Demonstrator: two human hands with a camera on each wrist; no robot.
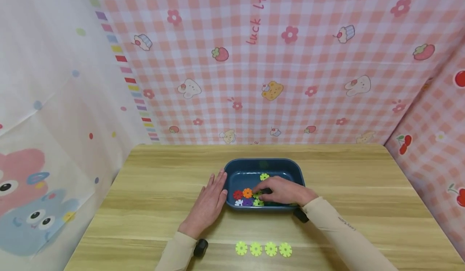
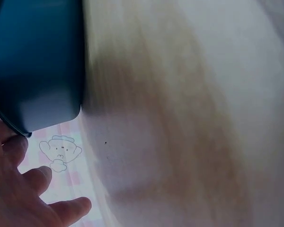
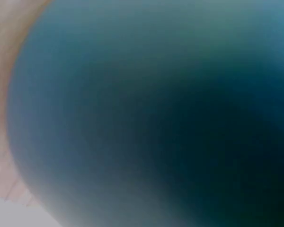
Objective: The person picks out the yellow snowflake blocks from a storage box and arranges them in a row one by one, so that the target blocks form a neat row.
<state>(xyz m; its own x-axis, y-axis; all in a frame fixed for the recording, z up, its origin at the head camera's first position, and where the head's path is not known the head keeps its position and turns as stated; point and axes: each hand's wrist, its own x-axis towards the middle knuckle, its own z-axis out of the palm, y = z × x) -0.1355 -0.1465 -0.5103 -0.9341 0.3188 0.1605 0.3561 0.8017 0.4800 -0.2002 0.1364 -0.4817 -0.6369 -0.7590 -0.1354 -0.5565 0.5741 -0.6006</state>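
Note:
A dark blue tray (image 1: pixel 269 209) stands on the wooden table with small notched plastic discs inside. My left hand (image 1: pixel 206 206) lies against its left end, fingers extended and touching the rim. In the left wrist view the left hand (image 2: pixel 19 184) shows spread fingers beside the tray (image 2: pixel 38 61). My right hand (image 1: pixel 283 190) reaches into the tray, thumb and forefinger curled at a yellow-green disc (image 1: pixel 256 195) and pinching it. Close by lie a red disc (image 1: pixel 237 194), an orange disc (image 1: pixel 247 192), a white disc (image 1: pixel 238 202) and a purple disc (image 1: pixel 248 202). The right wrist view is a dark blue blur.
Several yellow-green discs lie in a row in front of the tray, the leftmost yellow-green disc (image 1: pixel 241 248) nearest my left wrist. Another yellow-green disc (image 1: pixel 264 176) sits farther back in the tray. A checked pink cloth (image 1: pixel 254 73) hangs behind the wooden table (image 1: pixel 163 174).

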